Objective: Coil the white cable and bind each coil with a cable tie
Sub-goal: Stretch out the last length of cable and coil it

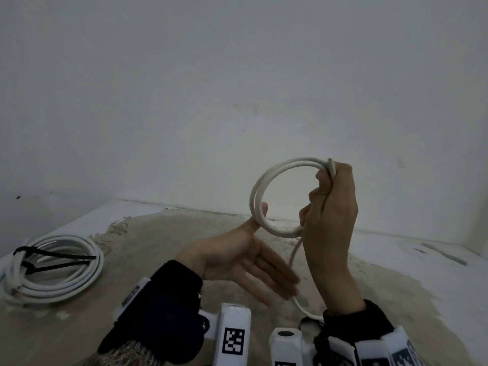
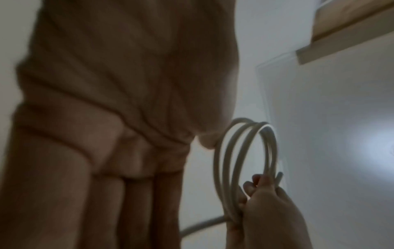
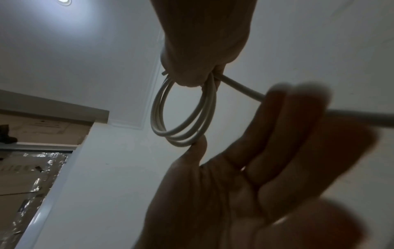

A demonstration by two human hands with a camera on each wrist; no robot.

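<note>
My right hand (image 1: 330, 207) grips a small coil of white cable (image 1: 260, 186) held upright above the table, with the cut end sticking out above the fist. The coil (image 2: 245, 151) shows about three turns (image 3: 181, 118). A loose tail of cable (image 1: 295, 252) drops from the fist toward my right wrist. My left hand (image 1: 253, 262) is open, palm up, fingers straight; its thumb (image 1: 260, 215) touches the coil's lower left edge. The tail (image 3: 245, 86) passes behind the left hand's fingers (image 3: 298, 118).
A finished white cable bundle (image 1: 55, 268) bound with black cable ties (image 1: 52, 253) lies at the left of the beige table surface (image 1: 158, 233). A white wall (image 1: 237, 88) stands close behind. Black items (image 1: 309, 323) lie by my right wrist.
</note>
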